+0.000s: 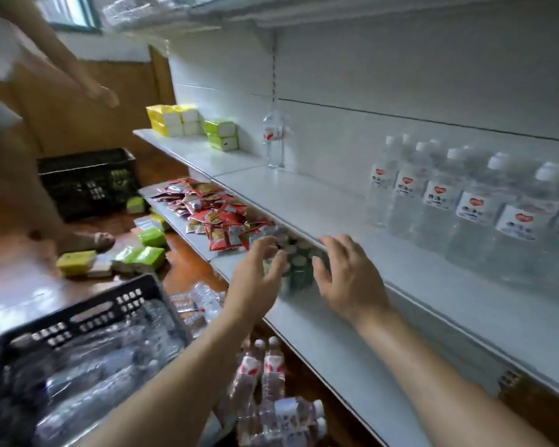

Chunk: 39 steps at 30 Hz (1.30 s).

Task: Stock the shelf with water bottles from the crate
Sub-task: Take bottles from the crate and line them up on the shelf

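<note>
A black crate [88, 317] holding clear water bottles sits at the lower left. Several bottles with white caps and red heart labels [471, 204] stand in a row on the white shelf [336, 214] at the right. One lone bottle [273, 137] stands further back on that shelf. More bottles [271, 375] lie on the floor below. My left hand [259, 275] and my right hand [346, 279] hover side by side in front of the shelf edge, fingers spread and holding nothing. Between them a cluster of small dark cans [299, 266] shows on the lower shelf.
Red snack packets [217, 217] are piled on the lower shelf. Yellow and green boxes [191, 124] stand at the shelf's far end, others [136, 256] lie scattered on the floor. A second black crate [88, 182] stands further back. Another person's arm [78, 69] and foot [91, 240] are at the left.
</note>
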Motion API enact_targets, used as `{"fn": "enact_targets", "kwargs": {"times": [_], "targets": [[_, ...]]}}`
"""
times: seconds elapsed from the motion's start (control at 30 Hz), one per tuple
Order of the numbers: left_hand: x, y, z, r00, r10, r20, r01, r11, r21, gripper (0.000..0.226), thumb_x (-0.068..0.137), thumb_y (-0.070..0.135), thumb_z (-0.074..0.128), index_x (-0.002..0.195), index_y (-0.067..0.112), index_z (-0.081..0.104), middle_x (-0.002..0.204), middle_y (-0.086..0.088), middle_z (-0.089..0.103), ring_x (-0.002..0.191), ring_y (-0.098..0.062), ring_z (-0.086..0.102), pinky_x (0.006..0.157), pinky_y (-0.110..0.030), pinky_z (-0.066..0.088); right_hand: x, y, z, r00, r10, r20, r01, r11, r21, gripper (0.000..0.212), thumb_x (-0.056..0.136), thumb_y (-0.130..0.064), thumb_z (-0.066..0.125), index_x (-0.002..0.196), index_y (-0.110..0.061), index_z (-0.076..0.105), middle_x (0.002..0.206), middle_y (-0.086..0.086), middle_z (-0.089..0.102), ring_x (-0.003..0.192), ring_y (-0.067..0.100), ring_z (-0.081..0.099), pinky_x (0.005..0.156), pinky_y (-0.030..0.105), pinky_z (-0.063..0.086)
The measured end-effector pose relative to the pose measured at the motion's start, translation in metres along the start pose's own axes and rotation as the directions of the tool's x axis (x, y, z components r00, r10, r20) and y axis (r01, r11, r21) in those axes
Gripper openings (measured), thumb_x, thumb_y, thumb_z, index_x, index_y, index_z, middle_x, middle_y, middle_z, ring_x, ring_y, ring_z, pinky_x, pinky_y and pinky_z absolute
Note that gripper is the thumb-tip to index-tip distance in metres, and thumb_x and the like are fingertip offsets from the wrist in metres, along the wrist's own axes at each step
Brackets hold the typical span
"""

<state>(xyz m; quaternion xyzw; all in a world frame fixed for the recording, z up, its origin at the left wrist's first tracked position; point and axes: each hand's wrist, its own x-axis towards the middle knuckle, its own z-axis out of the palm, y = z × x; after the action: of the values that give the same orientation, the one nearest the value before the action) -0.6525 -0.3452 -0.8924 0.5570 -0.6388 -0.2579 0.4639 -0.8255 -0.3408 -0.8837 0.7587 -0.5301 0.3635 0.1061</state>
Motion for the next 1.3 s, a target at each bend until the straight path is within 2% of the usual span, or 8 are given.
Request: {"fn": "enact_targets", "kwargs": {"times": [0.17, 0.23, 0.47, 0.6, 0.83, 0.9, 1.03, 1.3], "targets": [[-0.036, -0.082, -0.114, 0.962, -0.258, -0.086, 0.267, 0.956, 0.125, 0.035, 0.103, 0.037, 0.051, 0.134, 0.022, 0.053, 0.116, 0.0, 0.069, 0.097, -0.015, 0.066, 0.081, -0.031, 0.05, -0.001, -0.106, 0.082, 0.965, -0.175, 0.198, 0.13, 0.967, 0.219, 0.032, 0.091, -0.025, 0.053, 0.118, -0.008, 0.06, 0.111, 0.012, 0.061, 0.095, 0.032, 0.062, 0.078, 0.044, 0.057], [-0.056, -0.111, -0.15, 0.931, -0.35, -0.104, 0.362, 0.923, 0.135, 0.035, 0.104, 0.037, 0.047, 0.136, 0.023, 0.052, 0.117, -0.002, 0.07, 0.104, -0.018, 0.066, 0.086, -0.033, 0.051, -0.008, -0.145, 0.11, 0.927, -0.247, 0.283, 0.169, 0.947, 0.273, 0.034, 0.092, -0.025, 0.052, 0.122, -0.011, 0.057, 0.113, 0.01, 0.06, 0.098, 0.031, 0.061, 0.081, 0.043, 0.055], [-0.098, -0.2, -0.204, 0.816, -0.572, -0.084, 0.574, 0.784, 0.235, 0.035, 0.106, 0.031, 0.041, 0.139, 0.022, 0.05, 0.127, -0.004, 0.067, 0.109, -0.018, 0.065, 0.092, -0.037, 0.053, -0.045, -0.215, 0.201, 0.684, -0.279, 0.674, 0.124, 0.955, 0.269, 0.044, 0.101, -0.033, 0.047, 0.14, -0.017, 0.038, 0.136, 0.004, 0.048, 0.121, 0.024, 0.048, 0.099, 0.037, 0.045], [-0.108, -0.256, -0.213, 0.76, -0.648, -0.056, 0.574, 0.628, 0.525, 0.033, 0.102, 0.023, 0.043, 0.132, 0.016, 0.054, 0.133, -0.008, 0.064, 0.116, -0.027, 0.061, 0.095, -0.036, 0.05, -0.069, -0.219, 0.258, 0.538, -0.273, 0.798, 0.153, 0.962, 0.225, 0.049, 0.102, -0.039, 0.048, 0.143, -0.018, 0.034, 0.144, 0.002, 0.044, 0.131, 0.026, 0.04, 0.107, 0.041, 0.041], [-0.109, -0.322, -0.195, 0.74, -0.669, 0.066, 0.347, 0.464, 0.815, 0.055, 0.092, 0.042, 0.055, 0.141, 0.019, 0.043, 0.142, -0.004, 0.052, 0.127, -0.029, 0.053, 0.103, -0.044, 0.046, -0.095, -0.236, 0.332, 0.408, -0.335, 0.849, 0.308, 0.926, 0.218, 0.077, 0.099, -0.032, 0.055, 0.158, -0.02, 0.006, 0.16, 0.006, 0.018, 0.145, 0.028, 0.02, 0.117, 0.044, 0.027], [-0.107, -0.332, -0.189, 0.738, -0.671, 0.063, 0.308, 0.419, 0.854, 0.06, 0.09, 0.046, 0.058, 0.142, 0.022, 0.039, 0.14, -0.003, 0.051, 0.126, -0.03, 0.053, 0.1, -0.046, 0.045, -0.095, -0.238, 0.346, 0.403, -0.309, 0.861, 0.324, 0.928, 0.182, 0.08, 0.097, -0.027, 0.058, 0.157, -0.024, 0.006, 0.156, 0.009, 0.021, 0.14, 0.032, 0.025, 0.112, 0.046, 0.031], [-0.105, -0.336, -0.184, 0.73, -0.681, 0.054, 0.267, 0.357, 0.895, 0.065, 0.085, 0.051, 0.066, 0.137, 0.024, 0.039, 0.132, -0.001, 0.054, 0.123, -0.03, 0.053, 0.096, -0.048, 0.042, -0.085, -0.239, 0.356, 0.49, -0.306, 0.816, 0.35, 0.927, 0.137, 0.058, 0.089, -0.013, 0.06, 0.14, -0.027, 0.036, 0.134, 0.01, 0.039, 0.124, 0.032, 0.036, 0.103, 0.044, 0.034], [-0.116, -0.285, -0.186, 0.816, -0.575, 0.06, 0.339, 0.559, 0.757, 0.067, 0.073, 0.067, 0.066, 0.112, 0.023, 0.034, 0.11, 0.0, 0.055, 0.093, -0.027, 0.06, 0.078, -0.04, 0.051, -0.072, -0.219, 0.31, 0.552, -0.517, 0.654, 0.429, 0.849, 0.31, 0.056, 0.086, -0.013, 0.063, 0.134, -0.03, 0.039, 0.128, -0.001, 0.048, 0.12, 0.026, 0.046, 0.101, 0.041, 0.037]]}}
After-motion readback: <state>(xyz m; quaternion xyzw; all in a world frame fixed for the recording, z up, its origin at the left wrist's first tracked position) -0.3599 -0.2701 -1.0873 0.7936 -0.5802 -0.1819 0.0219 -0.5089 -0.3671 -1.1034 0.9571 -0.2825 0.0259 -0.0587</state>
